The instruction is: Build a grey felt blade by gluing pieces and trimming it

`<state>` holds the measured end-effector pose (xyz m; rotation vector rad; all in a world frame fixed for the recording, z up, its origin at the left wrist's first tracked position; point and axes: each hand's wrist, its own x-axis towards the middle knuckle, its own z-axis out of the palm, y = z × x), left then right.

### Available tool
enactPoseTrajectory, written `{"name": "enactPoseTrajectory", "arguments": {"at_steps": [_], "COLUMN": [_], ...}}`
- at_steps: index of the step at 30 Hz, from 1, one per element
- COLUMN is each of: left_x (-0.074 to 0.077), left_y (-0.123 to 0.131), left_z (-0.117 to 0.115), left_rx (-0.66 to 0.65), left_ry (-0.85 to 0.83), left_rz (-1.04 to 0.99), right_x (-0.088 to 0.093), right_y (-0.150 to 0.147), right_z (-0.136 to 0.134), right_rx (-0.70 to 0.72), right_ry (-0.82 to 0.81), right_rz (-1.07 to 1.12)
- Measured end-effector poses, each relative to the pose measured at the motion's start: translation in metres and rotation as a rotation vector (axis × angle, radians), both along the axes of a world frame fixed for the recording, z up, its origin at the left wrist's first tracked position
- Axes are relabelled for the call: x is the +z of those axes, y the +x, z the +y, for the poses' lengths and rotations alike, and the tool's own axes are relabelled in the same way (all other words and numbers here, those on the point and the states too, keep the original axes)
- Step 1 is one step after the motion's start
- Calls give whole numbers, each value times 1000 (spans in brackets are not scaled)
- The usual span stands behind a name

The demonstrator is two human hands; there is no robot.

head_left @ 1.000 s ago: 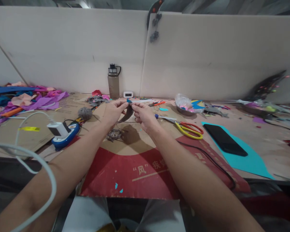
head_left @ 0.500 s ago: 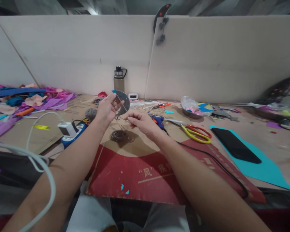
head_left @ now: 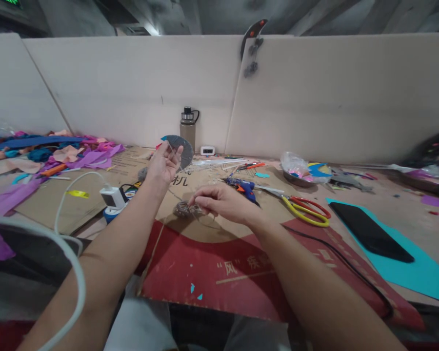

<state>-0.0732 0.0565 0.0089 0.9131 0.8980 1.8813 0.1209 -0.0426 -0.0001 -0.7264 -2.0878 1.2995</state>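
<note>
My left hand (head_left: 165,165) is raised over the cardboard and grips a round grey disc (head_left: 185,150) that has a small blue piece at its upper left edge. A thin strand lies across the disc near my fingers. Lower and to the right, my right hand (head_left: 219,201) is closed, its fingertips pinched at a coil of brownish cord (head_left: 182,208) on the cardboard. The cord between those fingertips is partly hidden. Beneath both hands lies a red and tan cardboard sheet (head_left: 201,253) with printed characters.
Scissors with red and yellow handles (head_left: 307,212) and a blue glue gun (head_left: 243,187) lie to the right. A black phone (head_left: 371,231) rests on turquoise sheet material (head_left: 429,278). A bottle (head_left: 188,129) stands behind. Left are a white charger (head_left: 112,197), its cable and fabric scraps (head_left: 66,153).
My right hand has moved down from beside the disc to the coil of cord. The left hand still holds the disc, now turned more face-on. The whole view has shifted slightly.
</note>
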Motion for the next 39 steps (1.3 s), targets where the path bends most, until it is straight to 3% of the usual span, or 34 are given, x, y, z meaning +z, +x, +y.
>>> {"name": "enactPoseTrajectory", "arguments": {"at_steps": [3, 7, 10, 12, 14, 22, 26, 31, 35, 39], "left_x": [0, -1, -1, -1, -2, -8, -11, -13, -15, -14], "left_y": [-1, 9, 20, 29, 38, 60, 64, 66, 67, 66], "left_z": [-2, -13, -22, -28, -33, -44, -45, -47, -47, -49], "left_rx": [48, -34, -133, -179, -192, -162, -165, -197, -283, -285], "left_ry": [55, 32, 20, 30, 56, 86, 74, 66, 64, -2], "left_rz": [-83, -50, 9, 54, 97, 317, 430, 471, 451, 442], "right_x": [5, -5, -14, -16, -16, -21, -23, -26, -24, -21], "right_y": [16, 36, 44, 41, 32, -4, -8, -7, -1, 3], "right_z": [10, 36, 50, 52, 50, 43, 47, 55, 56, 54], "right_rx": [-158, -466, -719, -799, -782, -622, -638, -851, -817, -778], "right_ry": [26, 14, 165, 308, 380, 207, 236, 375, 457, 464], "right_rz": [17, -65, -148, -89, 45, 293, 298, 251, 208, 151]}}
